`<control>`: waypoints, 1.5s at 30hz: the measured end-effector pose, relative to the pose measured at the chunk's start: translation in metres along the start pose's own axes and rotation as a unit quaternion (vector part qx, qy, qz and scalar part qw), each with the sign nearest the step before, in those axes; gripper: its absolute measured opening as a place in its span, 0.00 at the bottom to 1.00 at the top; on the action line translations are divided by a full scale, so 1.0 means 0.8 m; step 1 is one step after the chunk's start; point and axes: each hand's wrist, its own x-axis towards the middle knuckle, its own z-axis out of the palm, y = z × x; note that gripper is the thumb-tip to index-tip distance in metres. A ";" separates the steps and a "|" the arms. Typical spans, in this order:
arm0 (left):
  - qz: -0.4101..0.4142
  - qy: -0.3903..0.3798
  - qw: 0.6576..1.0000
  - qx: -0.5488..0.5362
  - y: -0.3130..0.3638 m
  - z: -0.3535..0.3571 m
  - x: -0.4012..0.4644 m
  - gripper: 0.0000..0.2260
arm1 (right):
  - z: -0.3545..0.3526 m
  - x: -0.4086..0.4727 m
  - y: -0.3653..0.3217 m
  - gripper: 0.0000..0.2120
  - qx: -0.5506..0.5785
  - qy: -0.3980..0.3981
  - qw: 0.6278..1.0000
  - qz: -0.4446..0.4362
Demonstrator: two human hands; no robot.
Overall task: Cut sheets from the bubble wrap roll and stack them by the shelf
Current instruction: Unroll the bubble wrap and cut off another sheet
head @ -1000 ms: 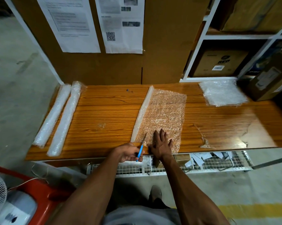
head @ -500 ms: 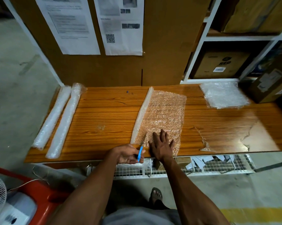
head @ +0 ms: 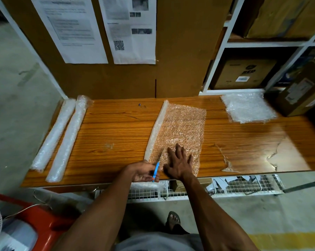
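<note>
The left hand [head: 144, 171] has its grip curled tight round a pair of blue-handled scissors [head: 157, 166], blades pointing toward twelve o'clock and set at the near edge of the bubble wrap. Just beside it at three o'clock, the right hand [head: 179, 164] lies flat, fingers spread, pressing the unrolled sheet [head: 180, 129] onto the tabletop [head: 116, 129]; its grip is apart and holds nothing.

This looks like the very start of a cut: the blades sit where the flat sheet meets the roll [head: 155, 129], which runs along the sheet's nine o'clock side, from the near edge up toward the wall. I'd judge the next move is to run the scissors straight toward twelve o'clock, close beside the roll, with the flat hand keeping the sheet from bunching.

At about two o'clock, near the shelf [head: 214, 69], a stack of cut sheets [head: 247, 107] already lies. Two more rolls [head: 62, 134] rest well apart at nine o'clock.
</note>
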 end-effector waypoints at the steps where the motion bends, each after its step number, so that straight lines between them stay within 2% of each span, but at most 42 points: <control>1: 0.004 0.009 1.000 -0.002 -0.001 0.000 0.002 0.14 | 0.001 0.001 0.003 0.43 -0.001 -0.005 1.000 0.000; 5: 0.018 0.029 0.999 -0.002 -0.004 0.004 0.003 0.14 | 0.004 0.002 0.009 0.44 -0.011 -0.018 1.000 -0.004; 8: 0.018 0.029 0.999 -0.009 -0.001 0.003 0.000 0.10 | 0.005 0.004 0.011 0.45 -0.016 -0.020 1.000 -0.004; 18: -0.020 -0.030 0.998 -0.045 0.022 0.003 -0.006 0.08 | 0.005 0.003 0.012 0.47 -0.012 -0.022 1.000 -0.002; 25: -0.013 -0.009 0.999 -0.048 0.030 0.006 0.002 0.13 | -0.001 0.001 0.016 0.49 -0.010 -0.022 1.000 -0.012; 36: 0.000 0.062 0.998 -0.025 0.027 0.016 0.018 0.09 | -0.005 0.004 0.025 0.51 -0.016 -0.037 0.999 -0.016; 45: -0.035 0.015 0.997 -0.068 0.040 0.008 0.023 0.05 | -0.005 0.013 0.030 0.53 -0.018 -0.030 0.999 -0.023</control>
